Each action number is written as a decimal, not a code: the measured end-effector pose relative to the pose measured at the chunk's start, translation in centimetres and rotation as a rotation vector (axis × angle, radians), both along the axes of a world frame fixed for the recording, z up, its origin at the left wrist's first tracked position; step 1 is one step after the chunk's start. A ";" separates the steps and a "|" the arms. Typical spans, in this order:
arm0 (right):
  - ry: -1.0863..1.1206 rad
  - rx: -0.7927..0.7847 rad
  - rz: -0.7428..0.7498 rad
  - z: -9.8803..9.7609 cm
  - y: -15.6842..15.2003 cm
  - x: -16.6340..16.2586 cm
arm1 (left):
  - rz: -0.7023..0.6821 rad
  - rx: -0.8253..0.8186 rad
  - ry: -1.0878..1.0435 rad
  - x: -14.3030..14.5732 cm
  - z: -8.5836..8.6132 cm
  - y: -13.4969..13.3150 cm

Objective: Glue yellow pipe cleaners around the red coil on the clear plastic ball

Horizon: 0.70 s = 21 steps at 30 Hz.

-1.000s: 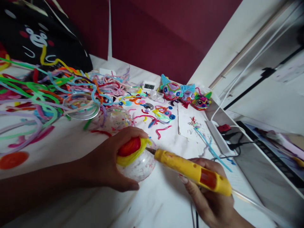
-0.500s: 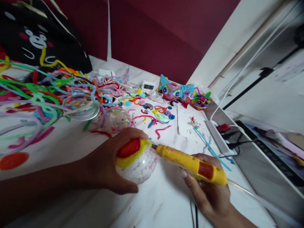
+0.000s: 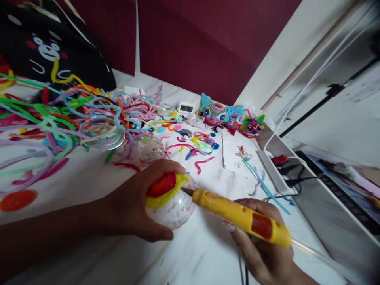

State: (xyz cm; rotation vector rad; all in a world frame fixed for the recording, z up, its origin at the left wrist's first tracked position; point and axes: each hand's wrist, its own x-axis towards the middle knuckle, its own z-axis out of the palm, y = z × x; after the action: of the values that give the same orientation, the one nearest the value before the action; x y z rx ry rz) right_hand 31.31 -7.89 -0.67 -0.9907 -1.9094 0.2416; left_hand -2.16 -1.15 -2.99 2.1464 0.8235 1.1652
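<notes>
My left hand point(image 3: 142, 202) is closed around a clear plastic dome point(image 3: 175, 209), thumb below and fingers over the top. On the dome's upper left lies a red-orange oval point(image 3: 162, 185) of coiled pipe cleaner, edged by a yellow pipe cleaner point(image 3: 166, 199). My right hand point(image 3: 264, 237) grips a yellow hot glue gun point(image 3: 237, 211) with a clear glue stick point(image 3: 308, 249) out of its rear end. The gun's dark nozzle point(image 3: 187, 191) points left, at the dome beside the yellow edge; whether it touches I cannot tell.
Tangled pipe cleaners point(image 3: 59, 114) cover the table's left side, below a black bag point(image 3: 53, 43). Finished animal masks point(image 3: 215, 113) stand at the back by a small digital clock point(image 3: 186, 107). A power strip point(image 3: 276, 170) with cables lies right; an orange disc point(image 3: 18, 200) lies far left.
The glue gun's nozzle has moved down and slightly left along the dome, away from the yellow edge's upper end. My right hand shifted a little down and right. My left hand stays put.
</notes>
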 end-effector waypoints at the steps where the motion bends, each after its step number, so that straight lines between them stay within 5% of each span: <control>1: 0.005 -0.002 0.003 0.0 0.0 0.0 | 0.003 0.003 0.004 0.0 0.0 0.0; 14: 0.058 -0.009 0.000 -0.5 1.1 0.7 | 0.017 -0.052 0.069 -0.4 1.1 -0.2; 21: 0.424 -0.545 -0.141 1.8 1.3 -0.6 | 0.116 0.082 0.154 -0.4 1.1 -0.1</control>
State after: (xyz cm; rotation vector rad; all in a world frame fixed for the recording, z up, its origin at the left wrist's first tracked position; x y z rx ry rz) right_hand 30.73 -6.56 1.15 -1.2995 -1.4006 0.8505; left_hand -2.53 -1.29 -1.87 2.3043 0.9959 1.1183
